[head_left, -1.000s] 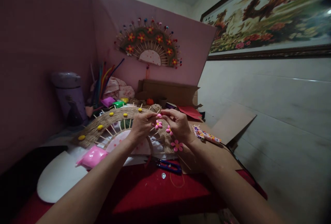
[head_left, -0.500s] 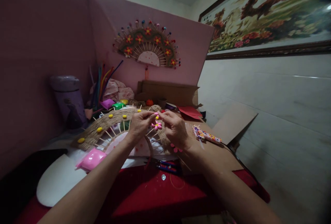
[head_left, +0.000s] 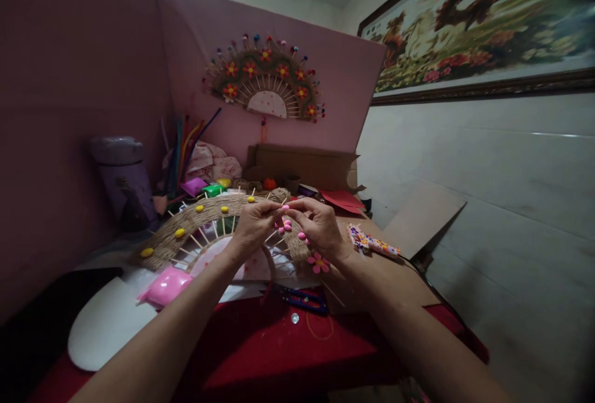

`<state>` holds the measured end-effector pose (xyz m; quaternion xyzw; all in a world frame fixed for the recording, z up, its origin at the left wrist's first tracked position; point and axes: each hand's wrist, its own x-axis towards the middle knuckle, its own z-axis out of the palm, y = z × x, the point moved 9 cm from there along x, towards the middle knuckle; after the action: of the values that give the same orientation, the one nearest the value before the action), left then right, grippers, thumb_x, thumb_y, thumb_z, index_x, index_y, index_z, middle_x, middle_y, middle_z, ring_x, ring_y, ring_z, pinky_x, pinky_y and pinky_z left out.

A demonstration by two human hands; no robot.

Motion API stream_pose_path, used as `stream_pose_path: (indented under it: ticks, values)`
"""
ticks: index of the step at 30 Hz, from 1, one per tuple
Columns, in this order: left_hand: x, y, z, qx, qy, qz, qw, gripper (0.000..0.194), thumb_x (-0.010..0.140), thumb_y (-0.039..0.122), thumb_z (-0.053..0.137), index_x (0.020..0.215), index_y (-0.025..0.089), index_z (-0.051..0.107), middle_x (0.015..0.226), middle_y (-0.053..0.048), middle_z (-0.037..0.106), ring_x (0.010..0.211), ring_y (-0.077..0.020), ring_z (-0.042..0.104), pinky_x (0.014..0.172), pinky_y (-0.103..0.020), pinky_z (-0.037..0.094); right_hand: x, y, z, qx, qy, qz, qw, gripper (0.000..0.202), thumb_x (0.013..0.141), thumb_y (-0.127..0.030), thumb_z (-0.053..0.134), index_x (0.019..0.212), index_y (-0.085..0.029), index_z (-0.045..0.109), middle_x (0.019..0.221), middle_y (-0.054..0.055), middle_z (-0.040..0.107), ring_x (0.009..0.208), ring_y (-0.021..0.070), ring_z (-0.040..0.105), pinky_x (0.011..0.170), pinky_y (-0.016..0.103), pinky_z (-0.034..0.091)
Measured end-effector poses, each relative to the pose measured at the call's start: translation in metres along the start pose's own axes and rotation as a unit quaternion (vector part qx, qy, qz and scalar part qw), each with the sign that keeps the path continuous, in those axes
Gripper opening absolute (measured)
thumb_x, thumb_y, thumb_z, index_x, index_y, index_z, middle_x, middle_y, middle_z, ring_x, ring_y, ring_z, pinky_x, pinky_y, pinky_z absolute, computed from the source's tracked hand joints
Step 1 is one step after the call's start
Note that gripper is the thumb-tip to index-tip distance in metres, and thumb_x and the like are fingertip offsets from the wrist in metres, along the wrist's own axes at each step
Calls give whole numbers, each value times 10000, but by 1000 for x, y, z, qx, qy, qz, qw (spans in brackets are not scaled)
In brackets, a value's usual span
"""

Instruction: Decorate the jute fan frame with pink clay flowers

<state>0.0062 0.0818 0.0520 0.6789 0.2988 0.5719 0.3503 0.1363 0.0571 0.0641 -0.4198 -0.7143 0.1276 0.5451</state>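
Note:
Between the fingertips of both hands is a small piece of pink clay [head_left: 285,207]. My left hand [head_left: 253,224] pinches it from the left, and my right hand [head_left: 320,224] pinches it from the right. Both hover over the right part of a half-round fan [head_left: 167,243] made of twine woven on thin sticks. Yellow clay dots [head_left: 180,233] sit along its twine band. A pink clay flower [head_left: 318,262] with a yellow centre lies at the band's lower right end. More pink petals [head_left: 284,225] show just under my fingers, partly hidden.
A bag of pink clay [head_left: 166,286] and a white rounded board [head_left: 105,325] lie at left. Blue-handled snips [head_left: 304,299] rest at the red cloth's edge [head_left: 260,353]. A purple tumbler [head_left: 124,186] stands at back left. Cardboard [head_left: 400,279] and a flower-patterned piece [head_left: 372,243] are at right.
My right hand has shifted slightly and its fingers have straightened, so more pink petals and the whole lower flower show. The pink clay stays between both hands' fingertips.

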Motion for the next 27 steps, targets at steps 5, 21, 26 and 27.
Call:
stream_pose_path:
  ticks: [5,21,26,27]
  values:
    - [0,3,2,-10,-6,10,1000,287,664,435,720,698,151,727,511,-14,626,462,-98,531,457,-210,423,-1,-5,-3,-12,3,-21,1000,117,805,-313,641,828,-230,719,851,38,707,819,182,639,648,293,522]
    - [4,-17,-10,68,14,-5,998,266,756,322,597,889,134,731,554,-19,653,513,-128,579,534,-239,442,-6,17,-7,-20,36,51,998,187,797,-369,625,771,-198,696,721,30,675,610,153,591,497,255,450]
    - [3,-22,-31,217,93,-15,972,233,800,299,545,890,185,728,594,-18,668,589,-150,601,582,-250,415,0,14,-4,-241,15,16,970,139,826,-309,611,770,-226,707,821,29,709,749,170,622,666,284,422]
    - [2,-21,-31,249,95,-16,964,230,807,293,536,888,199,729,607,-19,673,604,-156,604,589,-254,409,2,16,-2,-264,4,23,964,135,827,-308,611,775,-230,709,827,27,711,754,171,621,657,283,411]
